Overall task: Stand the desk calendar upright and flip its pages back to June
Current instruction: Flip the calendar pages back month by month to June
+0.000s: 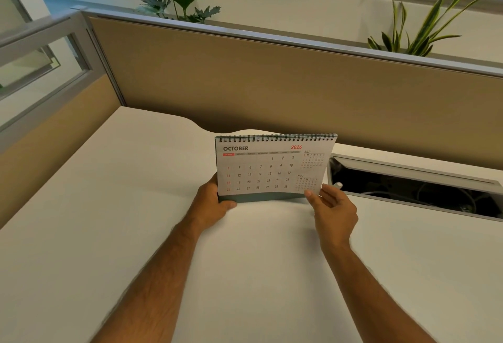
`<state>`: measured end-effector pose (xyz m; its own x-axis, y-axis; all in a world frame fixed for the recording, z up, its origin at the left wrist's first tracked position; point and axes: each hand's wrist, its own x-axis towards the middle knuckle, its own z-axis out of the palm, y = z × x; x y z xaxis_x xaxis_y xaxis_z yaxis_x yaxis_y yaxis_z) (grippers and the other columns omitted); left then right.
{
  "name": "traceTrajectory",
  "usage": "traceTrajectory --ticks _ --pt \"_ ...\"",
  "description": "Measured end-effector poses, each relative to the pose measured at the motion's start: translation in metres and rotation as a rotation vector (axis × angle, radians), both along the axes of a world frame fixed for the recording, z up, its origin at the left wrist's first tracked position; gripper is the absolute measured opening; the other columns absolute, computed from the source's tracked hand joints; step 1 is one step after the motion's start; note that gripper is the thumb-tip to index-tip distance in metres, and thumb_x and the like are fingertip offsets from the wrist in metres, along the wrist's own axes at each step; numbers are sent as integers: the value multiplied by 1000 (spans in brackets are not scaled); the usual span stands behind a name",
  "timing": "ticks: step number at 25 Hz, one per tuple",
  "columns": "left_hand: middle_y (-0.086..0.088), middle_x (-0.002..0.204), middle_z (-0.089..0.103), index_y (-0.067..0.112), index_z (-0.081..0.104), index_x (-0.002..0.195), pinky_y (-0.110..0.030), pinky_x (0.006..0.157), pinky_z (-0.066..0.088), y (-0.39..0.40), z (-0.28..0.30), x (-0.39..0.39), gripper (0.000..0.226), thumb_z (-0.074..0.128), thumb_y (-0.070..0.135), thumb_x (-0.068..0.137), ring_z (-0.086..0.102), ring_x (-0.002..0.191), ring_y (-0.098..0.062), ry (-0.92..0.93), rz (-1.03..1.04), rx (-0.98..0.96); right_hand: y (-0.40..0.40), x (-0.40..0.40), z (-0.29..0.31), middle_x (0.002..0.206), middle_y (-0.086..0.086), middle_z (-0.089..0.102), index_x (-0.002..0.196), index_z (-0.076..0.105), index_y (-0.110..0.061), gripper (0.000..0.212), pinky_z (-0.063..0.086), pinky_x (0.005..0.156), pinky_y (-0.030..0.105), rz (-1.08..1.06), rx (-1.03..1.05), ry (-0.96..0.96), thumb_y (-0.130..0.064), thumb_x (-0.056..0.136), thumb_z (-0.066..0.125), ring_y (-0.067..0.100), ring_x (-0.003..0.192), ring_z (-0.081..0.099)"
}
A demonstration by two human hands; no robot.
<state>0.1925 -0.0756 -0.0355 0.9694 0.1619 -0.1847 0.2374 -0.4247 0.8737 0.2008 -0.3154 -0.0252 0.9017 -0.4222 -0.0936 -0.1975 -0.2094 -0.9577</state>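
Calendar, white spiral-bound, grey card base (273,169) — upright on white desk (109,220), long axis left-right, shows October. Left hand (211,202) clamps lower-left base corner; right hand (333,205) pinches lower-right page corner — nearer flip, June needs page turning over coil.

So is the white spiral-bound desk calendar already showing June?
No, the white spiral-bound desk calendar stands upright on the white desk with its front page headed OCTOBER 2026.

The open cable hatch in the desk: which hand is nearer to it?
Right. The right hand pinches the calendar's lower right page corner, just beside the cable hatch's near end; the left hand grips the calendar's far lower left corner.
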Motion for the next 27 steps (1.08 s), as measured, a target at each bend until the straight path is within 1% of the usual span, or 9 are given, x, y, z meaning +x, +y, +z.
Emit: traceTrajectory --ticks 3,7,12,15,17,19,21,23,27 --pt "4 113 52 20 41 134 -39 97 49 -1 0 -1 67 73 3 78 49 104 -15 5 1 8 -6 -2 0 105 8 74 104 68 -15 33 56 94 48 -40 -11 -13 -27 77 81 24 89 72" --pt "-2 120 59 21 43 132 -40 96 50 0 1 -1 68 75 2 76 55 107 -18 -13 2 7 -16 -3 2 99 4 75 103 63 -21 27 58 91 47 24 -7 -11 -24 81 78 22 80 75" --pt "-7 118 64 24 49 126 -38 93 53 1 0 -1 63 74 -2 74 60 108 -22 -9 -23 86 -33 -7 7 107 4 74 83 66 -19 14 56 95 44 113 -92 -43 -27 82 77 23 98 71" --pt "-2 78 73 21 63 92 -28 61 58 -1 7 -4 7 59 15 92 68 74 -19 -34 -40 135 -49 -7 27 91 6 75 70 56 1 26 57 78 31 205 -48 -65 -13 86 72 29 97 70" --pt "2 56 66 21 59 75 -25 48 51 -3 8 -6 26 46 22 97 65 53 -15 -29 -87 127 -59 -6 55 68 3 71 56 47 -2 32 56 60 25 369 263 -60 -1 83 64 30 82 72" --pt "0 81 69 18 60 94 -29 69 51 -1 13 -10 8 56 12 91 67 78 -17 -74 -64 129 -62 -4 90 66 5 68 56 54 -9 19 57 57 27 475 611 -84 -10 65 70 28 76 71" --pt "-3 113 62 11 52 124 -29 85 47 0 7 -8 50 70 3 79 58 106 -17 -27 -50 76 -57 2 119 79 9 73 71 67 -8 29 60 65 32 515 762 -152 -27 53 78 30 82 72" --pt "-5 124 59 18 44 133 -32 94 48 0 8 -6 68 74 0 75 55 112 -17 -9 -45 37 -46 15 140 88 11 78 75 73 -10 33 60 72 34 538 790 -185 -42 67 68 32 93 73" --pt "-4 124 56 22 41 133 -37 97 49 -2 4 -4 65 71 1 79 50 108 -14 17 -16 -23 -27 46 162 116 21 71 94 70 -6 66 58 88 43 517 711 -163 -63 91 39 36 114 67"
